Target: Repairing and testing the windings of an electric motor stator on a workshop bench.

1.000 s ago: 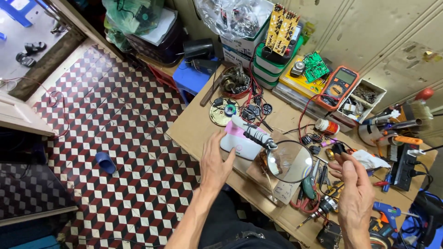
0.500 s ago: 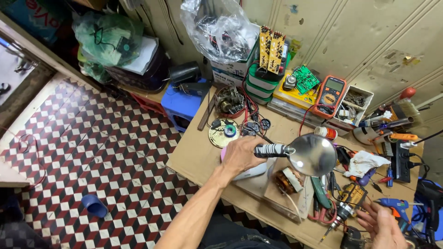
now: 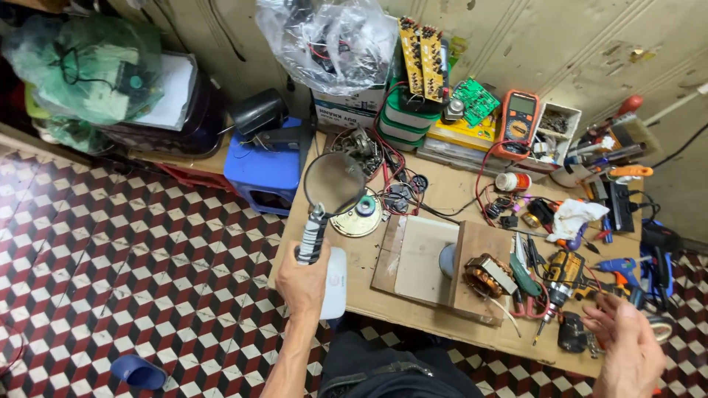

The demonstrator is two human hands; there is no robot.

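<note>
A magnifying glass [image 3: 324, 203] is held by its handle in the left hand [image 3: 301, 284] over the left end of the workbench [image 3: 383, 306], with its lens set above a round disc [image 3: 359, 217]. A white box [image 3: 333, 281] is placed just right of that hand. A wooden board [image 3: 413, 262] is laid at the bench's middle, and a coil transformer [image 3: 488, 276] is set on its right part. A multimeter [image 3: 516, 121] is propped behind, against the wall. The right hand [image 3: 627, 346] is held open over the front right edge, near a cordless drill [image 3: 562, 276]. A stool [image 3: 262, 166] is placed on the floor left of the bench.
</note>
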